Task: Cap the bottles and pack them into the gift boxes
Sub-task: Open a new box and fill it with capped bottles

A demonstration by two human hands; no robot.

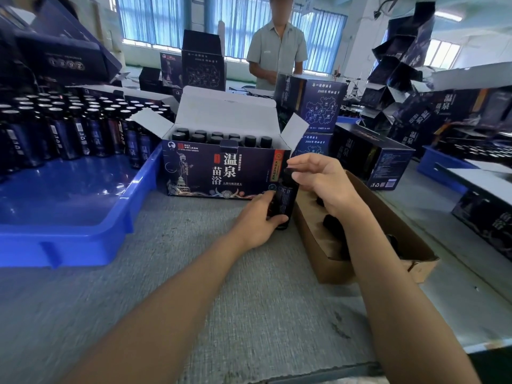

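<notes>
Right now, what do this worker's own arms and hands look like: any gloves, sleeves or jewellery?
The left hand and right hand are bare, with no gloves, rings, watch or bracelet showing. Neither forearm shows a sleeve, right down to the picture's lower edge, and no markings or cables are visible.

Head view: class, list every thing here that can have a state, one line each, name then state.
Gift box: open, flaps up, capped bottles inside.
Bottle: upright on the table, held.
Cap: on the bottle's top, pinched.
Left hand: grips the bottle's lower body.
Right hand: pinches the cap.
Blue tray: holds upright bottles without black caps.
Cardboard box: open, dark caps inside.
</notes>
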